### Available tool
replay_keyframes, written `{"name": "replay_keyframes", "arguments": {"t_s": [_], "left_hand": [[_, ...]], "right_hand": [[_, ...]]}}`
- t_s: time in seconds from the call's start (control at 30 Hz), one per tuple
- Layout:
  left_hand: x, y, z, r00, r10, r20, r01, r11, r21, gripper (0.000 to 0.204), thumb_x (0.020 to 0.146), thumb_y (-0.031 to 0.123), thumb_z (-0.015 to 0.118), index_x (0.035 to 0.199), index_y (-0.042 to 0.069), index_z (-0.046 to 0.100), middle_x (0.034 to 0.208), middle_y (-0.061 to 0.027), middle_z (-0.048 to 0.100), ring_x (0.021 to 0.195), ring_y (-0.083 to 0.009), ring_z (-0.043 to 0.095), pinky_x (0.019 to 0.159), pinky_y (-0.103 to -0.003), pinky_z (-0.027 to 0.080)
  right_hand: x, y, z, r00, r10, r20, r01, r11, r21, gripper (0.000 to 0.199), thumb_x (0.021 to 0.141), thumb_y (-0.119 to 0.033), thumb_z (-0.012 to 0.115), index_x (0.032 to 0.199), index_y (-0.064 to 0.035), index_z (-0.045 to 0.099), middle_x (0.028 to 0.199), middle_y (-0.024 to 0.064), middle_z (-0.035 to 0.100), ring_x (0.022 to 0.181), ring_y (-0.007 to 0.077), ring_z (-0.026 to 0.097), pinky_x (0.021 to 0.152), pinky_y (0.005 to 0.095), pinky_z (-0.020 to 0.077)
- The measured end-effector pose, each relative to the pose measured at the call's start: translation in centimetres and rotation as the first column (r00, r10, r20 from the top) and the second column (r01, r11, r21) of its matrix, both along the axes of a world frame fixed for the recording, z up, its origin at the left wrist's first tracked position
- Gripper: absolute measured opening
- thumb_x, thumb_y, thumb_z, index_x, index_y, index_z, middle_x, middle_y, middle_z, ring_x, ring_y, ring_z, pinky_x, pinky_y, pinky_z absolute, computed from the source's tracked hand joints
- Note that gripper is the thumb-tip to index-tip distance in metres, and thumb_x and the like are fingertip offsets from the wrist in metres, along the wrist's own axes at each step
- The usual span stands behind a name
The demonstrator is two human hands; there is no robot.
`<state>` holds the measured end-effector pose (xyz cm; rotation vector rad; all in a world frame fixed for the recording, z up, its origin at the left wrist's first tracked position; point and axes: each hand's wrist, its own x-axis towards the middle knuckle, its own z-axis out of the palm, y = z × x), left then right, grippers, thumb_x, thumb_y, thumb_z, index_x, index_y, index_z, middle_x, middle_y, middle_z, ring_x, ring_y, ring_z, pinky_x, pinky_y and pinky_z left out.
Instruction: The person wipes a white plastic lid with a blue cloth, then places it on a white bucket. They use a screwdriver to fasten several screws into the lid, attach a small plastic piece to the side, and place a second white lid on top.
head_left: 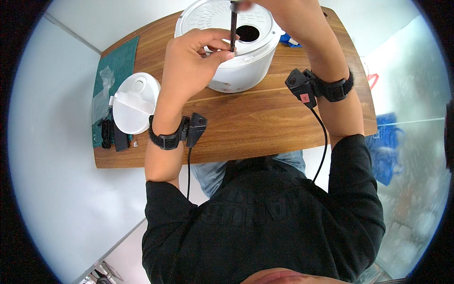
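Head view: my left hand pinches the black rod low, likely steadying it at the white tub's near rim, while my right hand grips its top.

The lidded bucket is smooth white plastic; beneath it, a satin wood-grain desk; left of it, matt green cutting mat and crinkled, shiny plastic film.

Black rod stands upright at white tub.
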<state>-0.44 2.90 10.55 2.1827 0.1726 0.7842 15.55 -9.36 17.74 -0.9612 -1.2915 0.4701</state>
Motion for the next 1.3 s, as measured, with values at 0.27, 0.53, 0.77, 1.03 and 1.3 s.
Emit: {"name": "replay_keyframes", "arguments": {"t_s": [0.27,0.53,0.77,1.03,1.3], "left_hand": [[0.3,0.1,0.1,0.999,-0.048,0.005,0.048,0.998,-0.040,0.026,0.080,0.001,0.082,0.105,0.008,0.079,0.083,-0.0043,0.078,0.075,-0.0095,0.069,0.069,-0.026,0.051],[0.3,0.0,0.1,0.999,-0.033,-0.011,0.033,0.999,-0.024,0.026,0.081,0.004,0.083,0.106,0.007,0.079,0.085,-0.0037,0.078,0.075,-0.0083,0.068,0.067,-0.024,0.050],[0.6,-0.2,0.6,0.992,-0.028,0.123,0.032,0.999,-0.029,0.020,0.083,0.011,0.085,0.101,0.005,0.078,0.081,-0.0015,0.076,0.071,-0.0073,0.064,0.063,-0.022,0.047],[1.4,-0.4,-0.2,0.990,-0.046,0.132,0.068,0.983,-0.169,0.009,0.088,0.008,0.078,0.096,0.004,0.080,0.082,-0.0046,0.077,0.074,-0.0084,0.067,0.067,-0.023,0.051],[0.8,-0.6,0.4,0.989,-0.129,0.071,0.140,0.973,-0.186,0.021,0.096,0.006,0.068,0.115,0.004,0.077,0.089,-0.0072,0.079,0.086,-0.0106,0.071,0.078,-0.024,0.054]], "right_hand": [[0.1,0.1,0.5,0.992,-0.058,0.111,0.061,0.998,-0.028,0.023,0.097,-0.012,0.072,0.111,0.0028,0.061,0.086,-0.0003,0.060,0.074,0.0057,0.055,0.064,0.0223,0.0468],[0.3,0.2,0.1,0.995,-0.033,0.092,0.034,0.999,-0.008,0.023,0.097,-0.012,0.072,0.111,0.0026,0.061,0.086,-0.0004,0.060,0.074,0.0058,0.055,0.065,0.0221,0.0473],[-0.4,-0.4,0.7,0.968,-0.145,0.204,0.161,0.985,-0.066,0.032,0.094,-0.017,0.076,0.113,0.0034,0.061,0.079,-0.0017,0.059,0.069,0.0049,0.053,0.060,0.0218,0.0446],[-0.4,0.3,0.5,0.940,-0.124,0.319,0.140,0.990,-0.029,0.043,0.095,-0.024,0.076,0.121,0.0055,0.060,0.086,0.0038,0.063,0.073,0.0083,0.056,0.062,0.0247,0.0471],[0.3,-0.5,0.1,0.964,0.266,-0.003,-0.266,0.963,-0.043,0.029,0.100,-0.012,0.067,0.123,0.0047,0.060,0.101,0.0044,0.065,0.081,0.0099,0.059,0.075,0.0264,0.0506]]}}
